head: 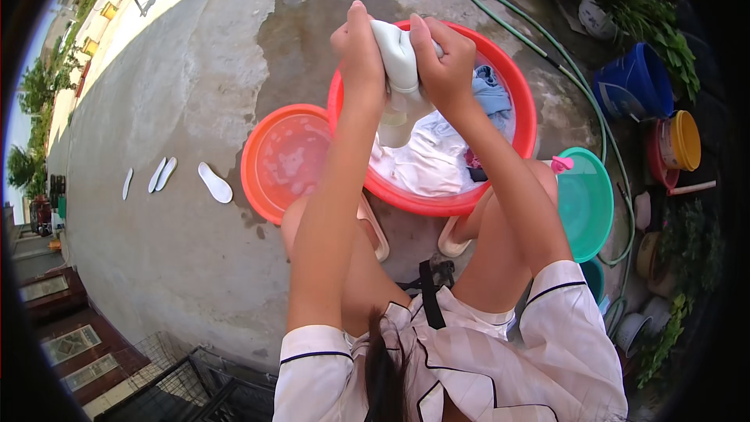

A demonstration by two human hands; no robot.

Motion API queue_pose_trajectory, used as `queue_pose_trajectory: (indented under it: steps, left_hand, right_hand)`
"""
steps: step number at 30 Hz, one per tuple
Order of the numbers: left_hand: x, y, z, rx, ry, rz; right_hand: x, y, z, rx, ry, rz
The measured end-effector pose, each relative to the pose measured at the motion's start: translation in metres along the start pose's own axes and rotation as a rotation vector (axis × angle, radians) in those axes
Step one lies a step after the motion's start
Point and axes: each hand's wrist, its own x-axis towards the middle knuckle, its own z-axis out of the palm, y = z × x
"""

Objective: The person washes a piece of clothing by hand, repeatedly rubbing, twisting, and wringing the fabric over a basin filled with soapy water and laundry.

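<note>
Both of my hands are raised over a large red plastic basin (525,111). My left hand (358,53) grips one side of a bunched pale, whitish-green cloth item (399,61). On its other side my right hand (450,61) is closed around it too. The item is folded and squeezed between the fists, and its lower end hangs above the basin. Soapy water fills the basin, with a white garment (428,167) and light blue denim (491,99) lying in the suds. A small dark red and black piece shows partly behind my right forearm.
An orange basin (258,158) of cloudy water stands at left, a green basin (586,211) at right. White insoles (215,183) lie on the concrete ground (176,258). A green hose (595,99) curves past a blue bucket (633,82) and a yellow bucket (684,140).
</note>
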Motion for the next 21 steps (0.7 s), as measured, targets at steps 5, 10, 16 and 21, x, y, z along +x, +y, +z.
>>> queue_pose_trajectory:
  steps: [5, 10, 16, 21]
  left_hand:
    - [0.010, -0.005, 0.007, 0.015, -0.026, 0.066]
    - [-0.034, -0.006, 0.032, 0.232, -0.134, 0.270]
    - [0.008, 0.002, 0.009, 0.024, 0.061, 0.038]
    - [-0.011, -0.016, 0.019, 0.081, -0.029, 0.066]
  right_hand:
    - [-0.011, -0.006, 0.007, -0.020, -0.062, -0.358]
    - [0.020, 0.033, -0.007, 0.049, 0.031, 0.199]
    - [-0.016, -0.016, 0.004, 0.020, -0.066, -0.215]
    - [0.004, 0.015, -0.002, 0.165, -0.032, 0.141]
